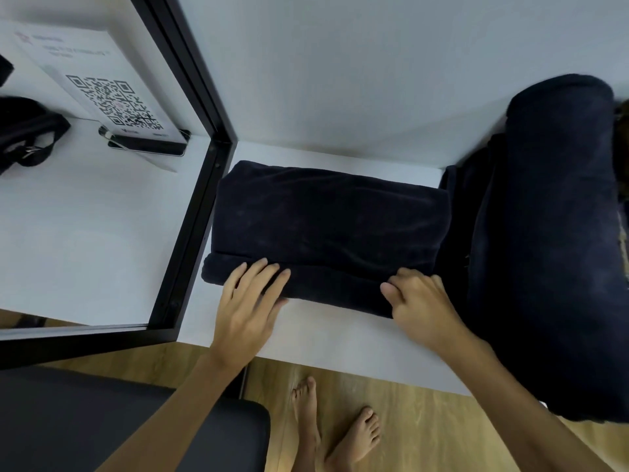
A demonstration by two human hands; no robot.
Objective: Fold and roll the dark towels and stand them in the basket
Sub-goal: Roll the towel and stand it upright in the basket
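A folded dark navy towel lies flat on the white table, its near edge turned over into a low roll. My left hand rests on the left end of that roll with fingers spread over the cloth. My right hand curls around the roll's right end, thumb on top. A large rolled dark towel lies along the right side of the table, with more dark cloth beside it. A sliver of what may be a woven basket shows at the far right edge.
A black frame walls off the left. Behind it stand a QR-code sign and a black strap. A dark seat sits below left. Bare feet stand on the wooden floor under the table's near edge.
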